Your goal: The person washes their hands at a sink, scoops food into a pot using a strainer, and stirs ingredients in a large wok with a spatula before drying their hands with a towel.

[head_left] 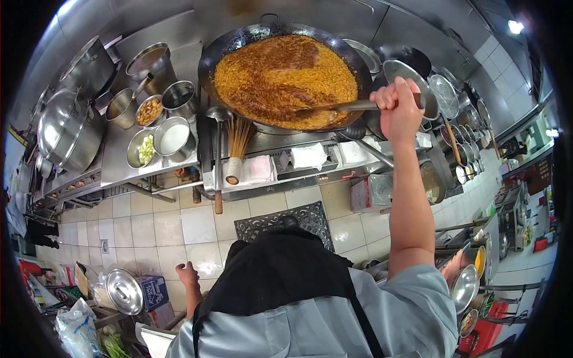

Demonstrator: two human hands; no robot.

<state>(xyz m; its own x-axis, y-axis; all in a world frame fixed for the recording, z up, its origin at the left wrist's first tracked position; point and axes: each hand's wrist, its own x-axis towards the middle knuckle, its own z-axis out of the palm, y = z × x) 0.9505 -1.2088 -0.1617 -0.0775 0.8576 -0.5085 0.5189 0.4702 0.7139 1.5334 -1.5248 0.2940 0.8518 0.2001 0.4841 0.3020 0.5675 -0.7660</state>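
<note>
My right hand (399, 107) is closed around the handle of a long metal wok spatula (355, 105) and reaches over the stove. Its far end is blurred and sunk in a large wok (209, 74), so the head is hidden. Inside the wok lies a mass of yellow-orange, finely chopped food (250, 74) with dark reddish-brown oil or sauce across it. Low at my left side, away from the stove, hangs my left hand (187, 274), its fingers loosely curled with nothing visible in them.
A ladle (219, 114) and a bamboo brush (238, 143) rest by the wok's front left. Further left stand a bowl of white contents (174, 136), chopped green pieces (145, 149) and several pots. Folded white cloths (309, 155) line the stove front. Strainers (443, 95) are at right; a mat (310, 218) lies below.
</note>
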